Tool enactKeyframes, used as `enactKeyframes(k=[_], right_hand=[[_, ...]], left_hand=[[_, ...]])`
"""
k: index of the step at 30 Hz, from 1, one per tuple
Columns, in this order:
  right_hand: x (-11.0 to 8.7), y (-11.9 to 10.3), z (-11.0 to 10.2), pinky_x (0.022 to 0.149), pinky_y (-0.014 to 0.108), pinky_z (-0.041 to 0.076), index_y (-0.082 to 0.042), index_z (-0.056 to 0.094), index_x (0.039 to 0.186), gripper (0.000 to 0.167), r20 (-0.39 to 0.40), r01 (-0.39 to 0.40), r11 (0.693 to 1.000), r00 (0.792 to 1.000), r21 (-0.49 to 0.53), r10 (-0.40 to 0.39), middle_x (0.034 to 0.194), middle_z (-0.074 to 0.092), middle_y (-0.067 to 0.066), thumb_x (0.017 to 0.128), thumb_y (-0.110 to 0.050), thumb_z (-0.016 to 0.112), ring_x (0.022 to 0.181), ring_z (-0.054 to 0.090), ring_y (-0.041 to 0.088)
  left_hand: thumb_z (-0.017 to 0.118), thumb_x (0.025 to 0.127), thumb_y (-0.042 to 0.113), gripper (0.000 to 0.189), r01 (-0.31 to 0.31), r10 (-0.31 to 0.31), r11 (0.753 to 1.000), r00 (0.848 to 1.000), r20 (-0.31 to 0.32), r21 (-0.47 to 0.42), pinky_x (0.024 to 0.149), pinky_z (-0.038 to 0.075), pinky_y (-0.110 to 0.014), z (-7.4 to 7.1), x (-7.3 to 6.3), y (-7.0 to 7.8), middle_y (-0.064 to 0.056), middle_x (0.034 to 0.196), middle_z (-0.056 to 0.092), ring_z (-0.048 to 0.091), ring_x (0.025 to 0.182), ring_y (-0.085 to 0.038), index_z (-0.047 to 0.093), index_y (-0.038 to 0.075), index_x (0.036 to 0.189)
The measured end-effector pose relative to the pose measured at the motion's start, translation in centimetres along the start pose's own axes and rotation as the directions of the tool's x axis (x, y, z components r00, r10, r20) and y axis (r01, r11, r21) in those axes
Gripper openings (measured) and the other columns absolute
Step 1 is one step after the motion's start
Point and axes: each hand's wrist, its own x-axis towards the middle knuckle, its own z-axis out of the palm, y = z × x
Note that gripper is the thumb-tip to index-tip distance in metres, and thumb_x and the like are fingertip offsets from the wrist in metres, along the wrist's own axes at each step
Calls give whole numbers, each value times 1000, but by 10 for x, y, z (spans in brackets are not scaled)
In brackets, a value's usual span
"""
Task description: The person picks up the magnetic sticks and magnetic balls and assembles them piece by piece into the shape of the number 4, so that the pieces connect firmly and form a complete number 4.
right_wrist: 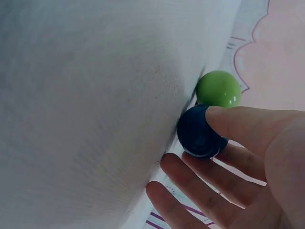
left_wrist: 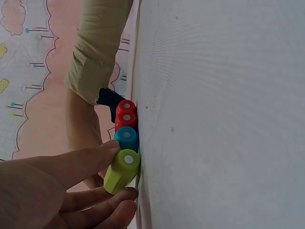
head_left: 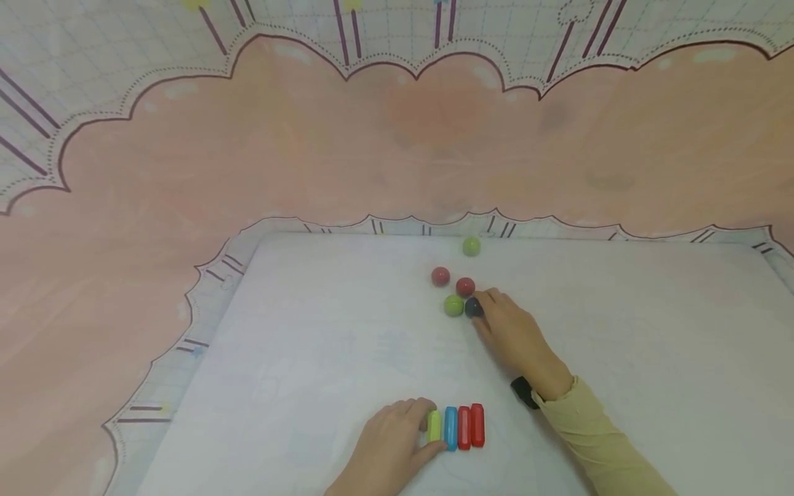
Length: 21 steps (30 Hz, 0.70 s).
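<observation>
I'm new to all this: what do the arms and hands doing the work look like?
They are a person's. The right sleeve is pale yellow-beige, finely ribbed and creased near its end, with a small black object at that wrist. The right hand and left hand wear no gloves; no left sleeve shows.

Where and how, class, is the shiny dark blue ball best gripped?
Probably best pinched across its middle: the shiny dark blue ball is round, without a handle. Come from the right, since a shiny green ball sits close on its left and a shiny red ball lies just beyond.
</observation>
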Motion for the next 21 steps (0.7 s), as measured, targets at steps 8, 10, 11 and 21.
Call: enactKeyframes(k=[8, 10, 11, 21], right_hand=[[2, 1, 3, 96, 47, 53, 2, 58, 130, 40, -15, -1, 1000, 1000, -3, 1, 117, 63, 17, 95, -16, 67, 109, 62, 30], [2, 2, 3, 96, 47, 53, 1, 58, 130, 41, -14, -4, 1000, 1000, -6, 4, 118, 63, 17, 95, -16, 67, 109, 62, 30], [2, 2, 3, 96, 47, 53, 1, 58, 130, 41, -13, -6, 1000, 1000, -8, 6, 118, 63, 17, 94, -16, 67, 110, 62, 30], [1, 0, 1, 99, 48, 51, 2, 57, 132, 43, 10, -18, 999, 1000, 26, 18, 122, 61, 18, 95, -16, 67, 114, 59, 32]], left_hand=[[80, 82, 39, 46, 0, 0, 1000, 1000, -10, -22, 71, 50, -25, 0, -2, 1, 16, 81, 55, 47, 73, -1, 63, 17, 120], [80, 82, 37, 46, 1, -1, 999, 1000, -14, -32, 70, 50, -24, 0, -2, 1, 16, 81, 55, 47, 72, -1, 63, 17, 120], [81, 82, 37, 46, 3, -3, 999, 1000, -13, -39, 69, 51, -23, 0, -1, 1, 16, 81, 55, 47, 72, -1, 63, 17, 120], [82, 81, 31, 45, 42, -42, 991, 999, 5, -124, 67, 52, -19, 1, -2, 2, 14, 82, 56, 49, 72, -1, 63, 17, 120]])
